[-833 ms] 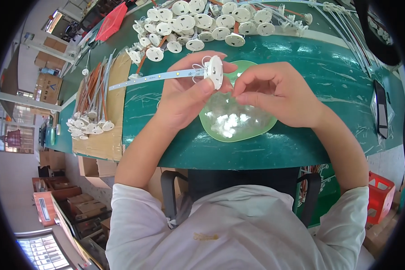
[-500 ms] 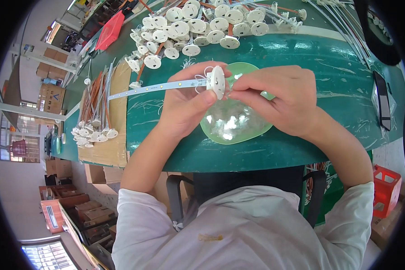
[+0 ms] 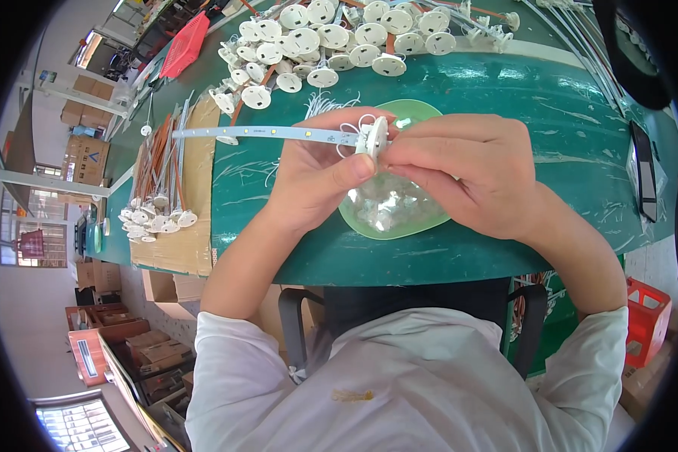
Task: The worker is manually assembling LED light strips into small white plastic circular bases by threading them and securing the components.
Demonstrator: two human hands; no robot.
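My left hand (image 3: 313, 181) grips a white round end cap (image 3: 379, 140) between thumb and fingers, the disc standing on edge. From its back a pale LED strip (image 3: 279, 132) with small yellow chips runs out to the left, and thin white wires loop beside it. My right hand (image 3: 467, 169) is closed in a pinch against the disc's right face; whatever is between its fingertips is hidden. Beneath both hands sits a light green bowl (image 3: 399, 230) with small clear, shiny pieces inside.
Many similar capped strips (image 3: 303, 41) are heaped at the far side. More strips (image 3: 158, 215) lie on cardboard (image 3: 192, 248) at the left. A dark phone (image 3: 642, 172) lies at the right, a red basket (image 3: 184, 47) far left. White wires (image 3: 325, 105) lie behind my left hand.
The cap and both hands have moved slightly right. The strip has swung closer to level, its left end rising. My right fingertips now press close against the disc; before, a small gap showed.
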